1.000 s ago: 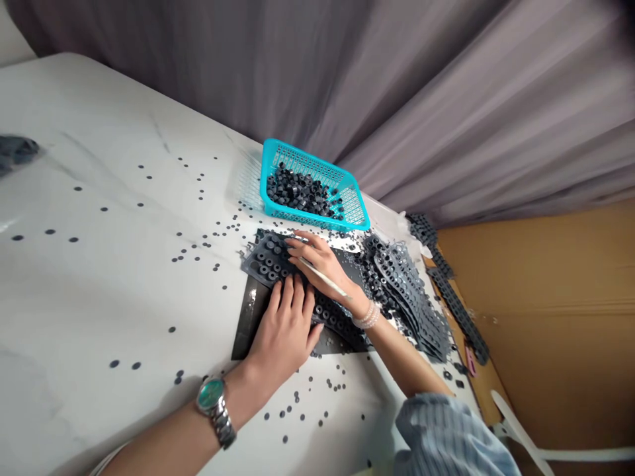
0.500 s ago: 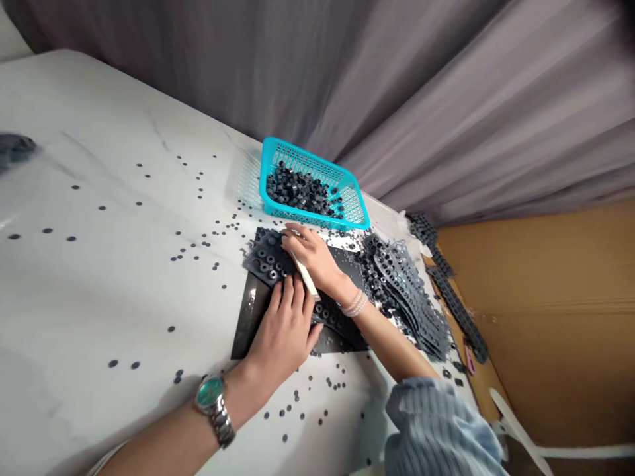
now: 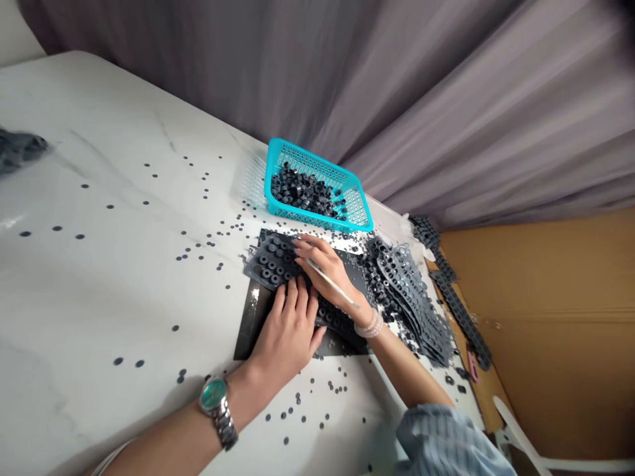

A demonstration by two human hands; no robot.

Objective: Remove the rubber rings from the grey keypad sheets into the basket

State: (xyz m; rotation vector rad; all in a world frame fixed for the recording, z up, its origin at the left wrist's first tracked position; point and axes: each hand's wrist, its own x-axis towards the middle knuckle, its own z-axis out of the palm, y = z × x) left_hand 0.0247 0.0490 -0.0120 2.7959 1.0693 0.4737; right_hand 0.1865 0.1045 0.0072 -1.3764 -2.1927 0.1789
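My left hand (image 3: 286, 334), with a steel wristwatch (image 3: 215, 403), lies with spread fingers on a dark rubber sheet (image 3: 275, 264) studded with small rings. The sheet rests on a black flat mat (image 3: 253, 320). My right hand (image 3: 325, 268), wearing a beaded bracelet (image 3: 370, 325), rests on the same sheet further up. Its fingers curl around a thin white stick (image 3: 330, 283) that runs back toward the wrist. Small dark rubber rings lie scattered around both hands on the white marble table (image 3: 99, 291).
A turquoise plastic basket (image 3: 307, 158) full of dark rings stands just beyond my hands. A pile of punched grey sheets (image 3: 411, 304) lies to the right. Dark strips (image 3: 461, 317) hang along the table's right edge, beside cardboard. A grey curtain fills the back.
The white stick has swung from pointing down at the sheet to lying back along my right hand. My right sleeve has moved down and right, and the view has shifted slightly.
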